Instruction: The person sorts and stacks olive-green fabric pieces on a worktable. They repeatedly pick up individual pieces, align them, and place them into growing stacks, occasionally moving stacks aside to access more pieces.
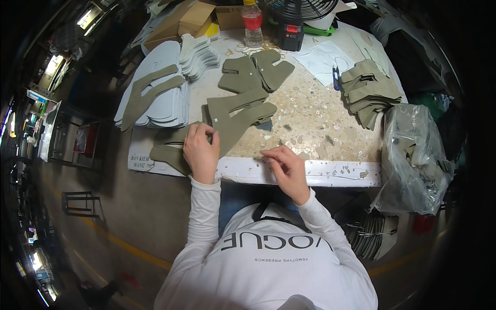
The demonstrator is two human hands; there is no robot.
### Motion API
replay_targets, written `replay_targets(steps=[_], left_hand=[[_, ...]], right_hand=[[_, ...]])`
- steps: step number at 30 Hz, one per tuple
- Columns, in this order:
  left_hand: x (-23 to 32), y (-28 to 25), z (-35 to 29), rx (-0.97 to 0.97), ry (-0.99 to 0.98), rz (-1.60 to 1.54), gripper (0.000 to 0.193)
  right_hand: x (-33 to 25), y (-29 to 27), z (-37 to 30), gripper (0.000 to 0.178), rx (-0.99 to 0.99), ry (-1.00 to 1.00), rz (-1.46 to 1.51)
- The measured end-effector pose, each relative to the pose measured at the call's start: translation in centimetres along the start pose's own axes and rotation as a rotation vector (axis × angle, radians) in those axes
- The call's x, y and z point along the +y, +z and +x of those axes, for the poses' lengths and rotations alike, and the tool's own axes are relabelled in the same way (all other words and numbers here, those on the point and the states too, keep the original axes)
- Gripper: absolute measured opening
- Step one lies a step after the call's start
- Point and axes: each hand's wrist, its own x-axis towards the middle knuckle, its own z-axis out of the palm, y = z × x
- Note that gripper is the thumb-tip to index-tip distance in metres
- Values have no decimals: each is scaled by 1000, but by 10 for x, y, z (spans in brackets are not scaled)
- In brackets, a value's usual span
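at table edge, left hand (200, 151) pinching olive fabric piece (235, 121), right hand (285, 165) curled, fingertips together, hands apart

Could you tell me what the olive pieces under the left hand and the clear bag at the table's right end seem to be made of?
Olive pieces: probably matte fabric or synthetic suede; flat, dull, cleanly cut. Clear bag: thin plastic film, likely; it is glossy, crinkled and see-through.

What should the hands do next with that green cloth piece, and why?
Probably the right hand should bring whatever small bit it is pinching at the table's white front edge over to the olive-green cut fabric piece, because the left hand already pins that piece down.
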Motion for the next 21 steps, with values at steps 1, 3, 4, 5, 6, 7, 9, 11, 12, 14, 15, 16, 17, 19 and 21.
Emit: replay_targets(steps=[1, 3, 4, 5, 6, 7, 9, 11, 12, 14, 15, 16, 17, 19, 21], left_hand=[[2, -2, 1, -43, -35, -115, 18], [10, -2, 3, -71, -98, -712, 27], [16, -2, 3, -89, -164, -1010, 31], [21, -4, 2, -89, -93, -1003, 37], [27, -7, -1, -100, -53, -996, 43], [31, -11, -5, -112, -13, -988, 48], [40, -21, -17, -348, -132, -1103, 57], [49, -22, -31, -370, -81, -1119, 59], [53, -20, -34, -403, -93, -1116, 60], [61, -13, -40, -460, -85, -1126, 62], [65, -7, -41, -496, -79, -1124, 63], [69, 1, -40, -533, -69, -1123, 63], [74, 8, -40, -571, -65, -1121, 64], [86, 25, -39, -667, -48, -1093, 64], [101, 42, -40, -743, -32, -1082, 64]], right_hand=[[-2, 7, 2, 21, -42, 21, 76], [-4, 20, 8, 20, -124, 55, 227], [-6, 23, 10, 28, -283, 217, 349], [-7, 25, 12, 34, -353, 256, 576], [-8, 28, 15, 41, -416, 345, 766], [-9, 29, 18, 48, -476, 435, 956], [-8, 23, 28, 67, -492, 429, 1176], [-7, 13, 34, 71, -366, 453, 1421], [-5, 6, 38, 73, -301, 428, 1489], [0, -11, 44, 71, -174, 425, 1560], [3, -22, 44, 70, -162, 357, 1582], [5, -34, 41, 72, -23, 392, 1509], [9, -46, 41, 73, 71, 428, 1578], [14, -73, 34, 71, -15, 233, 1626], [19, -99, 27, 69, 152, 215, 1517]])
